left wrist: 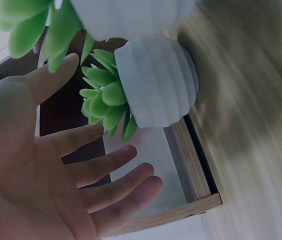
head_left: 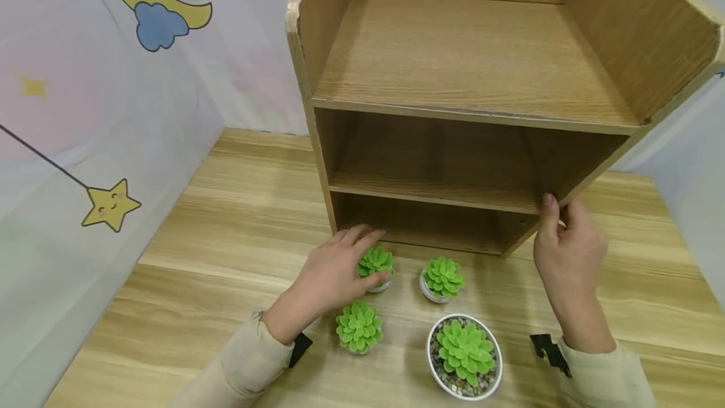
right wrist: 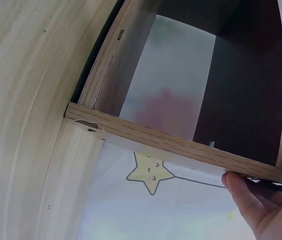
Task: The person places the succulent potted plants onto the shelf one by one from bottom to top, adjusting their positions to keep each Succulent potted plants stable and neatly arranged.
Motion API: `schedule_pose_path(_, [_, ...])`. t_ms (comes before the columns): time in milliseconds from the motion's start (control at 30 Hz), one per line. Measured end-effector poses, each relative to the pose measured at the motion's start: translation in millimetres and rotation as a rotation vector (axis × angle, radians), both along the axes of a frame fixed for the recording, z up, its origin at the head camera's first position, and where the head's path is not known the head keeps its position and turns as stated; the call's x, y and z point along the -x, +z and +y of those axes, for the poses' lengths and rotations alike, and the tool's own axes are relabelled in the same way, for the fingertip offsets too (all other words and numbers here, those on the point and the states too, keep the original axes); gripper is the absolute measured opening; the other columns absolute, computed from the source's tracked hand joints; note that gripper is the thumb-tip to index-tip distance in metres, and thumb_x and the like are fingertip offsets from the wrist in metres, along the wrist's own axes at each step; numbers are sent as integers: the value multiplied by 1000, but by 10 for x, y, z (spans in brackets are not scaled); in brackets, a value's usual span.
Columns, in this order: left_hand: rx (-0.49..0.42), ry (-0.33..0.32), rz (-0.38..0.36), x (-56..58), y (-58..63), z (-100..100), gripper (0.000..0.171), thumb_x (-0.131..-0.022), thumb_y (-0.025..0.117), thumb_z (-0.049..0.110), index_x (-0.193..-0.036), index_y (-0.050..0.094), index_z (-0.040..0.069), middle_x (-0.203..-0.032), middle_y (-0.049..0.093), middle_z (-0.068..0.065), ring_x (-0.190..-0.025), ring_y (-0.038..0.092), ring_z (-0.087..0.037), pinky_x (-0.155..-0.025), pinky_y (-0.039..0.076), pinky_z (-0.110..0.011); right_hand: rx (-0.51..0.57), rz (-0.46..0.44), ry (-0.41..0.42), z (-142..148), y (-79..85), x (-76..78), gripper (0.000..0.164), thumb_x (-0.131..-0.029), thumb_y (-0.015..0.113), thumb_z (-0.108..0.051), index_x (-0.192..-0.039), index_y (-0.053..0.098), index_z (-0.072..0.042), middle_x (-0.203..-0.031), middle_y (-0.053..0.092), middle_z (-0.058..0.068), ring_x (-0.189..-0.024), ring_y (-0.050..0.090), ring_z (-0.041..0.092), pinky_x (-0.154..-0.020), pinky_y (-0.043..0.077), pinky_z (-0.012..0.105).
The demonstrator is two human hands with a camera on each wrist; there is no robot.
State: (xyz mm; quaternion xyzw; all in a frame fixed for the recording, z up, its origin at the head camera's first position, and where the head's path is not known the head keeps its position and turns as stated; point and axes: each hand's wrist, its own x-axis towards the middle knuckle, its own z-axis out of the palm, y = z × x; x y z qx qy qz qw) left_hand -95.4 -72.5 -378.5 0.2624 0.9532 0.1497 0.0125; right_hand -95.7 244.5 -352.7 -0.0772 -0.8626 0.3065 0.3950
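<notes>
My left hand (head_left: pixel 337 269) reaches over a small potted succulent (head_left: pixel 376 261) at the shelf's lower left front. In the left wrist view its fingers are spread beside the green leaves (left wrist: pixel 106 97) of a plant in a white ribbed pot (left wrist: pixel 156 82); whether they touch is hard to tell. At the right, my right hand (head_left: pixel 569 250) grips the front edge of the wooden shelf's (head_left: pixel 476 112) side panel, near the middle board. The right wrist view shows the fingertips (right wrist: pixel 238 187) against the outside of that panel (right wrist: pixel 181 149).
Nearby on the wooden table (head_left: pixel 187 257) stand two more small succulents, one to the right (head_left: pixel 443 279) and one nearer me (head_left: pixel 359 327). A larger succulent in a round white pot (head_left: pixel 464 357) holds pebbles. Patterned cloth (head_left: pixel 113 80) hangs behind and to the left.
</notes>
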Motion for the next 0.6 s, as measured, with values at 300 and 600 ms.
schedule_pose_path(300, [-15, -13, -2, 13, -53, 30, 75, -77, 58, 62, -138, 41, 22, -133, 44, -5, -117, 44, -29, -81, 45, -47, -54, 69, -23, 1, -4, 25, 30, -91, 54, -20, -71, 59, 2, -76, 68, 11, -67, 62, 16, -58, 34, 2])
schedule_pose_path(600, [1, 17, -52, 23, -58, 48, 79, -75, 58, 64, -139, 39, 24, -135, 42, -7, -118, 43, -32, -81, 45, -50, -85, 71, -45, 28, -34, 50, 24, -89, 55, -17, -73, 63, 0, -72, 68, 9, -58, 56, 8, -52, 32, 10])
